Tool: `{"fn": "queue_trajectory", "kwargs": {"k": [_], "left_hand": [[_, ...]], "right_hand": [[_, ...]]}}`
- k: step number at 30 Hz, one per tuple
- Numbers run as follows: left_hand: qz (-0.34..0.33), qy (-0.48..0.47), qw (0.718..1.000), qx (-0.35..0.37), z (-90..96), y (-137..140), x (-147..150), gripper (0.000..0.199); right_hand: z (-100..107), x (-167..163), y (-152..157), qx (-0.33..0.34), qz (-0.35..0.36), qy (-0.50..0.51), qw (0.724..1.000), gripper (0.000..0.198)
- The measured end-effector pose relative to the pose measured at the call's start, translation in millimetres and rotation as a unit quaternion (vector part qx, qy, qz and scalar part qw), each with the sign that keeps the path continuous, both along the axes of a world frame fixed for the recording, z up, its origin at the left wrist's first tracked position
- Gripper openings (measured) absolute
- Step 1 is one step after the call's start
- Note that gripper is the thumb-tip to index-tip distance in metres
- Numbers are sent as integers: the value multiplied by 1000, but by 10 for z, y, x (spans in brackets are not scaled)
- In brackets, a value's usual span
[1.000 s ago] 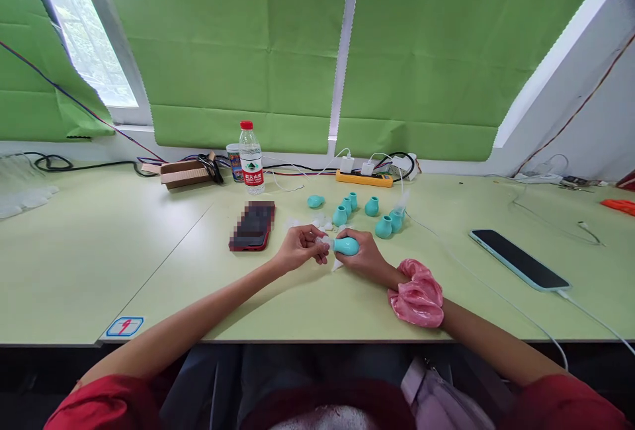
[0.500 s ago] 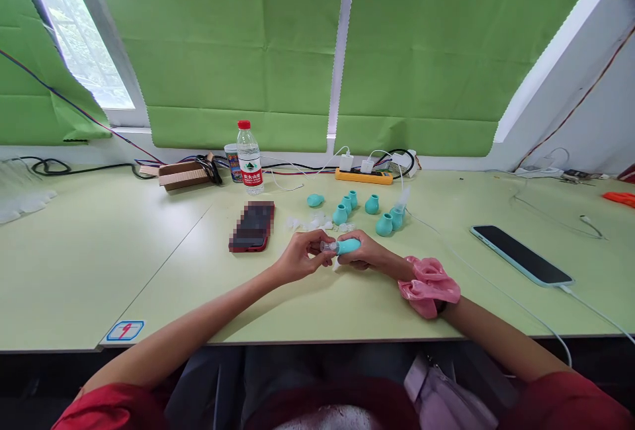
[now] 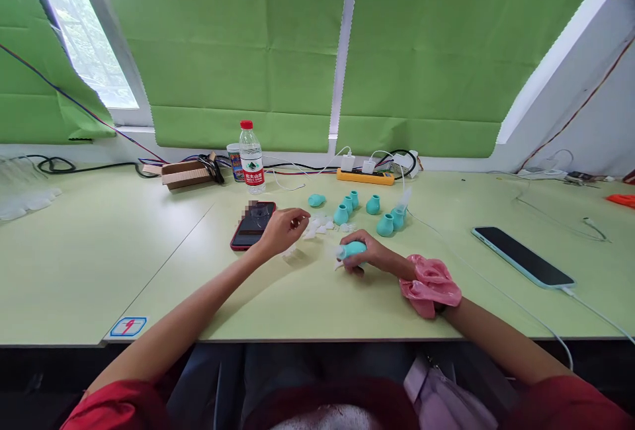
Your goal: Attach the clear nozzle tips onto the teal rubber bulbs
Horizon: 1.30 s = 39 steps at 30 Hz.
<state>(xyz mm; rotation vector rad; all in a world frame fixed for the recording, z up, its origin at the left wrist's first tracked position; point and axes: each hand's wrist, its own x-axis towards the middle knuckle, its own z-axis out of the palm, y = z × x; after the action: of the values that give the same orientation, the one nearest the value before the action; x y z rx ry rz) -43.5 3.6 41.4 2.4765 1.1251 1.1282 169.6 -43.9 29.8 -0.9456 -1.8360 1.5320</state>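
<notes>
My right hand (image 3: 364, 255) is closed around a teal rubber squeeze bulb (image 3: 354, 249), held on its side just above the table. A translucent tip (image 3: 340, 253) shows at its left end, and a small whitish piece pokes out below the fingers. My left hand (image 3: 285, 228) is apart from it, fingers bent and parted, beside a scatter of small translucent plastic pieces (image 3: 322, 223). Other clear pieces (image 3: 291, 253) lie under that wrist. Several teal bulbs (image 3: 340, 214) stand behind with their openings up, and one teal bulb (image 3: 316, 200) lies on its side.
A red-cased phone (image 3: 247, 237) lies by my left forearm. Behind it stand a water bottle (image 3: 253, 164), a cup (image 3: 235, 163) and an open cardboard box (image 3: 186, 176). An orange power strip (image 3: 366, 176) sits at the back; a charging phone (image 3: 520, 257) lies right.
My left hand has let go of the clear end of the bulb and moved left and away from me, towards the plastic pieces. My right hand still holds the bulb.
</notes>
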Motion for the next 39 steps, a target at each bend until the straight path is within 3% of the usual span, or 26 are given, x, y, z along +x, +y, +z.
{"fn": "queue_trajectory", "kwargs": {"k": [2, 4, 8, 10, 13, 19, 27, 32, 35, 39], "left_hand": [[28, 80, 996, 40, -46, 56, -19, 21], [31, 145, 987, 69, -98, 69, -12, 21], [11, 213, 974, 80, -173, 30, 38, 24], [9, 222, 972, 77, -198, 21, 58, 24], [19, 224, 972, 67, -242, 33, 77, 24], [34, 221, 972, 73, -292, 57, 103, 19], [-1, 154, 988, 19, -275, 6, 126, 19], [-47, -19, 997, -59, -212, -25, 126, 16], [-109, -124, 971, -176, -165, -13, 123, 19], [-169, -193, 917, -304, -132, 14, 114, 24]], "right_hand": [[29, 11, -36, -35, 80, -62, 994, 24], [30, -11, -43, -6, 115, -116, 986, 26], [-54, -58, 54, 208, -10, -155, 966, 24], [-105, -52, 115, 279, -86, -147, 945, 23], [-144, -35, 155, 312, -160, -132, 927, 25], [-162, -88, 98, 324, -189, -133, 918, 23], [-152, -84, 64, 356, -204, -118, 904, 27], [-126, -67, 68, 373, -199, -134, 897, 22], [-153, -62, 89, 380, -203, -136, 892, 23], [-184, -56, 111, 389, -211, -134, 887, 24]]}}
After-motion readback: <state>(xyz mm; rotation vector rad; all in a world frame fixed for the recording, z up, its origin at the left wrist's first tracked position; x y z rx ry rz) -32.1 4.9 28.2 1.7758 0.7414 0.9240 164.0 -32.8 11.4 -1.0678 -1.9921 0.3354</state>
